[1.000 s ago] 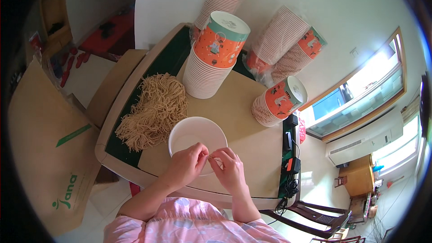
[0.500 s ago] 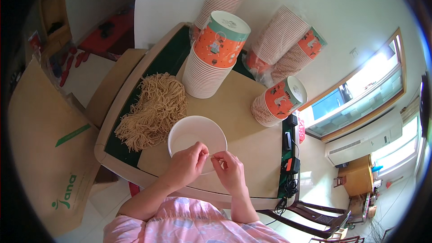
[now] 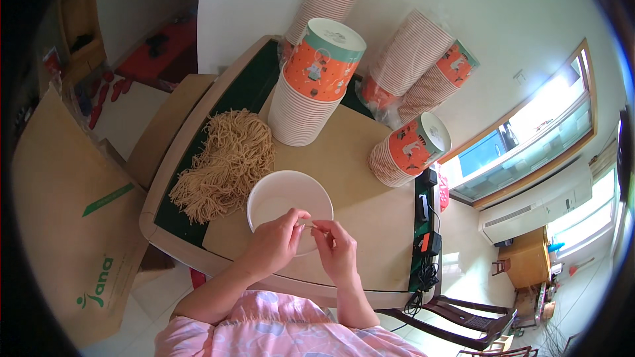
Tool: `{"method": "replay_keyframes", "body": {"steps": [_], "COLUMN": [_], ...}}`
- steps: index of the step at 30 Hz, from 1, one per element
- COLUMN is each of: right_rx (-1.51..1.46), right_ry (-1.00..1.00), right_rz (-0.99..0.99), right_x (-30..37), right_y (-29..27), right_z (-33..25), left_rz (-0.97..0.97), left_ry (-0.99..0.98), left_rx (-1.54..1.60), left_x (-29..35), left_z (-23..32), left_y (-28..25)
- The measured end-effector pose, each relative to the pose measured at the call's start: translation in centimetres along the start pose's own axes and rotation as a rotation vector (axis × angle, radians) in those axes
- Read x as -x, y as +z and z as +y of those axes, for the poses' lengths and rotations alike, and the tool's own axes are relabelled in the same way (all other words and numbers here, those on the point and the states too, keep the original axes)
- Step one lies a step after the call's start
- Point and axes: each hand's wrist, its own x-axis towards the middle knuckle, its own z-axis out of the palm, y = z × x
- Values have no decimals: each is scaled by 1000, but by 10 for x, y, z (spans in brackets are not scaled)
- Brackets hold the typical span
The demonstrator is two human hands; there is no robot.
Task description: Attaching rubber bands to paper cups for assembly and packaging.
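Observation:
My left hand (image 3: 281, 233) and my right hand (image 3: 336, 244) meet above the near rim of a white paper bucket (image 3: 286, 193). The fingertips of both are pinched close together. Between them runs a short bit of thin, pale string (image 3: 309, 227), too small to make out well. The bucket stands upright with its mouth facing up, and my left hand covers part of it. To its left lies a heap of loose beige strings (image 3: 225, 162). A tall stack of upturned buckets (image 3: 311, 92), the top one orange and green, rises behind it.
A shorter stack of upturned orange buckets (image 3: 409, 149) stands at the right. Plastic-wrapped stacks (image 3: 413, 53) lean on the wall behind. Black adapters and cables (image 3: 430, 244) line the table's right edge, above a dark chair (image 3: 456, 320). A big cardboard box (image 3: 73, 225) is at the left.
My fingertips have shifted slightly, and a little more of the thin string shows between them. The bucket and the stacks stay where they were.

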Motion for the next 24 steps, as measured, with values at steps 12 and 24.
{"method": "replay_keyframes", "body": {"steps": [12, 24], "right_rx": [43, 66], "right_ry": [-21, -23], "right_rz": [3, -12], "right_x": [0, 0], "right_y": [-2, -3], "right_z": [5, -10], "left_rz": [75, 91], "left_ry": [-19, -27], "left_rx": [59, 78], "left_x": [-1, -1], "left_z": [-3, -3], "left_y": [5, 6]}}
